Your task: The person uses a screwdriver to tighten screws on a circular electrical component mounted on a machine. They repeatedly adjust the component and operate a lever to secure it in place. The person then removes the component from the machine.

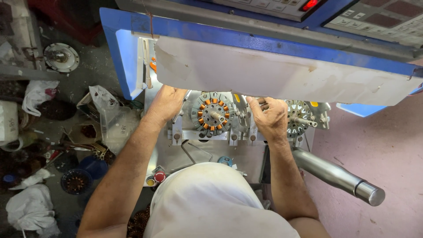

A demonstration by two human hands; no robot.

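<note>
Both hands (165,103) beside wound stator (213,113)

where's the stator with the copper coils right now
In the head view the copper-wound stator sits on the machine's left fixture, between the left hand and right hand.

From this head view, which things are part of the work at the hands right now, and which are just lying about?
In the work:
- left hand at the machine bed
- right hand between the two stators
- copper-wound stator
- bare stator

Lying about:
- plastic bag
- white rags
- round metal cover
- dark bowl of wound part
- steel lever handle
</note>
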